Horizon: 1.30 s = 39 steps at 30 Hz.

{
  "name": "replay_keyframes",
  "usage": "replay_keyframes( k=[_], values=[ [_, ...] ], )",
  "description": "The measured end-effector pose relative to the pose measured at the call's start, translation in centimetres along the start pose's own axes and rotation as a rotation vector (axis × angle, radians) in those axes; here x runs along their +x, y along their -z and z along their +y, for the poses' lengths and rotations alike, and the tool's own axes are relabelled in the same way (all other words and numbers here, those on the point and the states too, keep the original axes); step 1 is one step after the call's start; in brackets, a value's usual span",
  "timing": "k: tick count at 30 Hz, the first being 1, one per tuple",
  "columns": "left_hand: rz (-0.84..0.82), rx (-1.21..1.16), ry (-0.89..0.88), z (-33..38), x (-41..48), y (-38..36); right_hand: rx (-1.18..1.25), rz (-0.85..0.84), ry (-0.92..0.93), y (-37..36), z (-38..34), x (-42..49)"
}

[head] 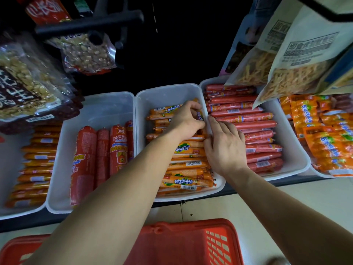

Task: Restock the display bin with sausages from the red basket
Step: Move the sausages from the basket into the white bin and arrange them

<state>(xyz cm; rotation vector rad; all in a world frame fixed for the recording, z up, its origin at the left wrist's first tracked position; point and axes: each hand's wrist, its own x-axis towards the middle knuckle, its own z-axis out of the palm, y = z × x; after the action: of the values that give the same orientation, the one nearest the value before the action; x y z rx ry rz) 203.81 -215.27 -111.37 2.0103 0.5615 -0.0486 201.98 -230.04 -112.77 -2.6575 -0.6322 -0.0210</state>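
Middle white plastic display bin point(164, 92): the near two-thirds is stacked with slim orange film-wrapped sausages point(185, 167) and the far end is bare, so restocking looks well advanced but unfinished. The red plastic lattice basket point(219, 243) sits below the shelf edge, its contents hidden by the forearms. Left hand point(188, 120) curls its fingers round sausages at the stack's far right, and right hand point(226, 148), just beside it, lies flat along the bin's right rim, gripping nothing visible. Adjacent: thin red sausages point(252, 123) right, thick red sausages point(86, 159) left, and hanging paper snack bags point(305, 60) overhanging only the right-hand neighbour.
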Motion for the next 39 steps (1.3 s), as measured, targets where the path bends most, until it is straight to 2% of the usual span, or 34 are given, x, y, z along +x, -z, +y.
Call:
replay_keyframes(
  k=[2,6,9,12,14,16,22,24,26,30,32,35,39],
  values=[
    [0.058,-0.029,-0.012,0.0,0.0,0.0,0.003,-0.001,0.000,0.0,0.0,0.0],
    [0.073,-0.108,0.014,0.9,-0.4,0.0,-0.001,-0.006,0.000,0.0,-0.1,0.1],
    [0.148,-0.164,-0.046,1.8,-0.5,1.0,0.002,-0.005,-0.001,0.1,0.0,0.0],
    [0.191,0.123,-0.160,1.5,-0.6,3.4,0.013,-0.022,-0.002,0.3,0.0,-0.1],
    [0.134,0.456,-0.191,0.1,-0.8,5.2,0.027,-0.025,-0.001,0.3,-0.1,-0.1],
    [0.040,0.674,-0.180,-1.5,-0.9,6.5,0.026,-0.023,0.000,0.4,-0.1,-0.1],
    [-0.251,0.902,-0.040,-3.8,-1.4,6.1,0.011,-0.025,0.004,0.3,0.0,-0.2],
    [-0.279,0.863,0.001,-4.0,-0.9,5.3,0.009,-0.024,0.005,0.2,0.0,-0.1],
    [-0.257,0.817,-0.033,-3.8,-0.5,4.5,0.012,-0.026,0.002,0.2,-0.1,0.0],
    [-0.006,0.618,-0.086,-3.9,-0.3,4.1,0.011,-0.030,0.004,0.2,0.0,0.0],
    [0.085,0.585,-0.006,-4.7,-0.3,4.5,0.013,-0.032,0.004,0.2,0.0,0.0],
    [0.063,0.582,0.152,-5.3,0.2,4.3,0.014,-0.041,0.005,0.3,-0.1,0.0],
    [0.129,0.396,0.310,-5.0,1.5,3.3,0.013,-0.049,0.003,0.4,-0.1,0.0]
  ],
)
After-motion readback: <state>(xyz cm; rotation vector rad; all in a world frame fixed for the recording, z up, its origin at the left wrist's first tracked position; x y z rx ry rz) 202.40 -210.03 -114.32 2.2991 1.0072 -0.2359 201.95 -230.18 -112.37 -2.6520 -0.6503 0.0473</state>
